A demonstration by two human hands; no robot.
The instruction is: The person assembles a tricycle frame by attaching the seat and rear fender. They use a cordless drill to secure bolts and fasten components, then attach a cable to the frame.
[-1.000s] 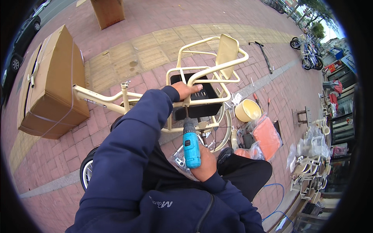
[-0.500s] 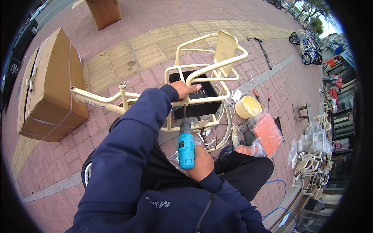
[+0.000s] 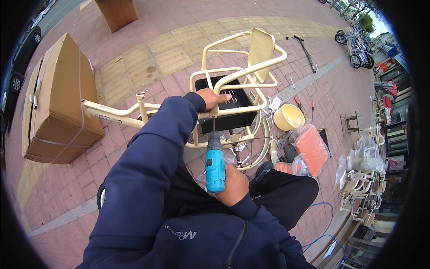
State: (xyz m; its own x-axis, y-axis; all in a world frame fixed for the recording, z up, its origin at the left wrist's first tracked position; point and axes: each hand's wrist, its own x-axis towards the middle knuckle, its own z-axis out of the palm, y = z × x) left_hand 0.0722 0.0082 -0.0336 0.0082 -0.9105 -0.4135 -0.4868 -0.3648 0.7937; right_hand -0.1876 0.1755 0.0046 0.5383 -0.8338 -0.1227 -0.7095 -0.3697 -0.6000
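A cream tricycle frame (image 3: 134, 122) lies in front of me, its tubular rear carrier around a black slotted tray (image 3: 230, 116). My left hand (image 3: 211, 98) is closed round a carrier tube, thumb pointing right. In my right hand (image 3: 234, 184) is the grip of a teal cordless drill (image 3: 215, 166), which points away from me. The drill's long bit meets a cross tube of the carrier just below my left hand. A flat cream panel (image 3: 261, 54) stands at the carrier's far end. My right fingers are partly hidden behind the drill body.
A tall strapped cardboard box (image 3: 62, 103) stands at the left, touching or nearly touching the frame's front end. To the right are a cream bucket (image 3: 288, 117), an orange cushion in plastic (image 3: 311, 150), screwdrivers (image 3: 298, 103) and a small stool (image 3: 352, 122). A blue hose (image 3: 332, 215) curls at lower right.
The view has shifted slightly. Both hands keep their grips, and the drill bit stays at the same cross tube.
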